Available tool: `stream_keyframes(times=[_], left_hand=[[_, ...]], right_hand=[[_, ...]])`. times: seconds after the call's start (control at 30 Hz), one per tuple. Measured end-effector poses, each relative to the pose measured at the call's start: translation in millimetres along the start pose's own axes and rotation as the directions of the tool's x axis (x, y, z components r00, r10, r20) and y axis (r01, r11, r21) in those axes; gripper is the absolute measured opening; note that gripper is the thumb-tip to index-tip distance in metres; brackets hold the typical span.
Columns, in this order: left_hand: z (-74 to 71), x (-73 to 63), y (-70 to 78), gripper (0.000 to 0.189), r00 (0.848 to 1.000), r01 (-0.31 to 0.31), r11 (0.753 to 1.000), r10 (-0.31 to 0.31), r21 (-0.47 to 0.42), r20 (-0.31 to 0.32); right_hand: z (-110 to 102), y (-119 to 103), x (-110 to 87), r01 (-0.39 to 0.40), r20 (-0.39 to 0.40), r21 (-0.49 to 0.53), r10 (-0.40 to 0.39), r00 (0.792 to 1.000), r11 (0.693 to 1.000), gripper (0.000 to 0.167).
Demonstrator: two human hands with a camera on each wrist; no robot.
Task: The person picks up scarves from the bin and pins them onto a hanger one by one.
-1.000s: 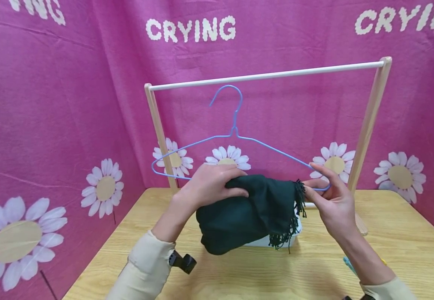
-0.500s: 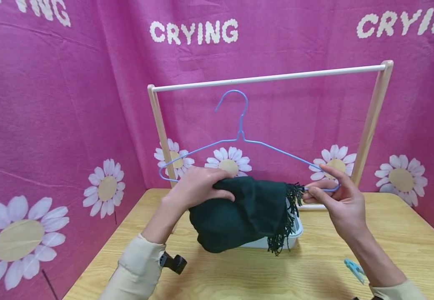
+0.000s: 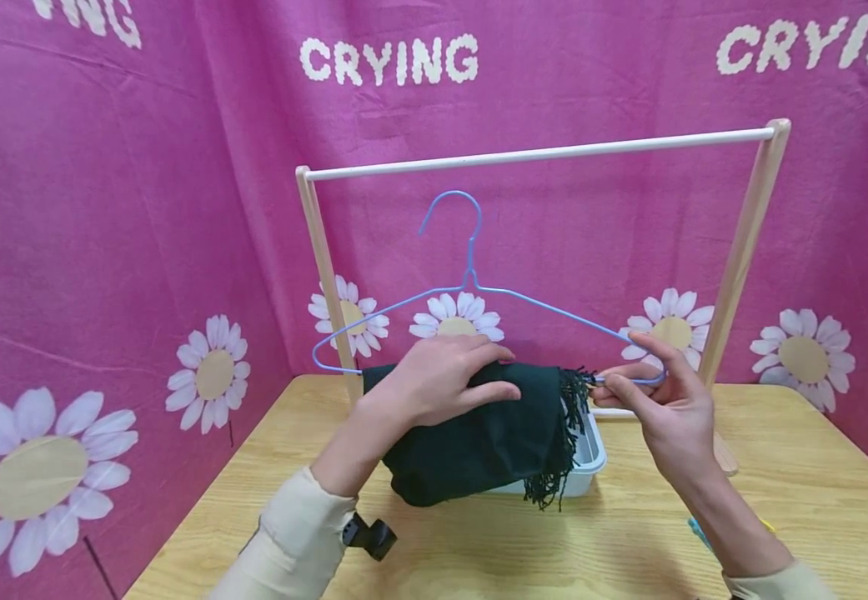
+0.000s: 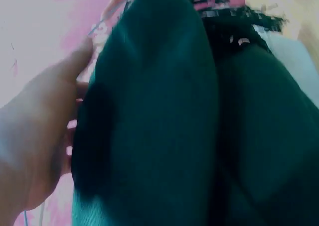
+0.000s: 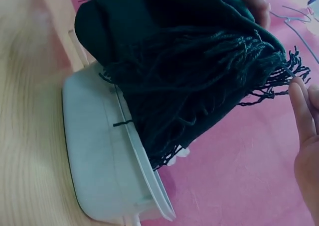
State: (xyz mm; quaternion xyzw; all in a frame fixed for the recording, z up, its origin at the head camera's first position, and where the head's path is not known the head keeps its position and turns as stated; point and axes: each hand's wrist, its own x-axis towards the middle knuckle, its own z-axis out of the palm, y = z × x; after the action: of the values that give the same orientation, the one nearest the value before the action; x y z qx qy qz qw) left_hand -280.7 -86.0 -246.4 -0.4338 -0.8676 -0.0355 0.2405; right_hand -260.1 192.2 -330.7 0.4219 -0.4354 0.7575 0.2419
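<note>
A dark green fringed scarf [image 3: 479,442] hangs folded over the lower bar of a blue wire clothes hanger [image 3: 554,308]. My left hand [image 3: 434,379] lies across the scarf's upper edge, thumb and forefinger stretched out. In the left wrist view, several fingers of that hand show beside and partly behind the scarf [image 4: 154,111], slightly blurred. With my right hand [image 3: 674,408] I pinch the hanger's right corner, just beyond the scarf's fringe [image 5: 269,86]. The hanger's hook points up, free of the rack. Cloth hides the middle of the lower bar.
Behind the hanger stands a wooden rack with a white rail [image 3: 539,155]. A pale plastic bin [image 3: 587,467] sits on the table [image 3: 554,550] under the scarf. A light blue clip [image 3: 698,532] and something yellow [image 3: 767,525] lie by my right forearm. Pink flowered cloth [image 3: 591,217] surrounds the table.
The scarf has shifted left along the hanger, leaving more bar bare at the right. My left hand went left, then right across the scarf. My right hand keeps its pinch on the hanger.
</note>
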Motion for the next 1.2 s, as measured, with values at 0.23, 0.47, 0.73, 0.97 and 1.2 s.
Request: stream_keyframes(times=[0.23,0.47,0.73,0.97,1.2], left_hand=[[12.0,16.7,9.0,0.036,0.998,-0.056,0.998,0.056,0.023,0.004],[17.8,21.0,12.6,0.023,0.984,-0.087,0.996,0.083,-0.017,-0.159],[17.8,33.2,28.9,0.02,0.966,-0.072,0.996,0.056,-0.053,-0.254],[19.1,29.7,27.3,0.028,0.979,-0.033,0.99,0.006,-0.134,-0.202],[16.9,9.4,4.8,0.032,0.955,0.038,0.987,-0.082,-0.158,-0.284]], right_hand=[[5.5,3.5,-3.7,-0.009,-0.063,-0.043,0.006,0.998,0.999,0.059],[10.4,5.3,-1.1,0.003,-0.102,-0.058,-0.009,0.995,0.998,0.058],[20.4,7.4,0.3,-0.089,-0.203,-0.206,0.047,0.978,0.974,0.055],[18.1,7.3,-1.7,-0.16,-0.257,-0.231,0.098,0.962,0.96,0.055],[11.2,5.3,-0.7,-0.146,-0.278,-0.216,0.082,0.957,0.966,0.056]])
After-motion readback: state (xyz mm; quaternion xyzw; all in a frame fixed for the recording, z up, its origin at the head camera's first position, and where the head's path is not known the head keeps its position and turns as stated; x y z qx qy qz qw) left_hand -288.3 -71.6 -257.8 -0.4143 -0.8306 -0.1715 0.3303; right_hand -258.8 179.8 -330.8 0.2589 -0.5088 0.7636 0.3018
